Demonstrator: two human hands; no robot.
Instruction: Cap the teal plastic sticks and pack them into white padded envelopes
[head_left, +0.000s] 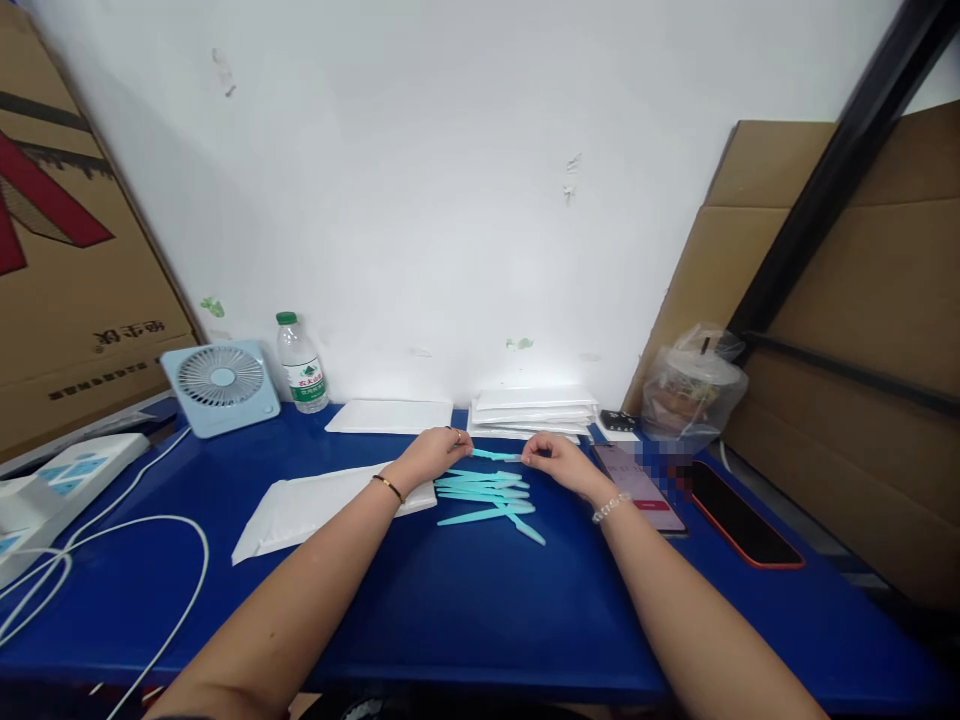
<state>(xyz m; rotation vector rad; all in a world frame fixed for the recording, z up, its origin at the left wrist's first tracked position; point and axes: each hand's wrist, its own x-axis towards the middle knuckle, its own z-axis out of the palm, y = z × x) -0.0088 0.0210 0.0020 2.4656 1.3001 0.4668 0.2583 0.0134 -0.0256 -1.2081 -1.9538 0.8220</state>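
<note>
Between my hands is a turquoise eyebrow razor [491, 455], held level above a loose pile of similar razors [484, 490]. My left hand [439, 452] pinches its left end. At the other end, the fingers of my right hand [551, 460] are closed on its pale tip; whether a cap is there is too small to tell. The piled razors lie mostly side by side, with one crossing the others at the front. A white padded envelope [300, 510] lies flat on the blue table, partly under my left forearm.
Along the wall stand a blue fan [221, 385], a water bottle [300, 365], a single white envelope [390, 415] and a stack of white envelopes [532, 410]. Two phones [649, 500] [742, 520] and a bagged cup [694, 390] sit right. A power strip [82, 470] with white cables is left.
</note>
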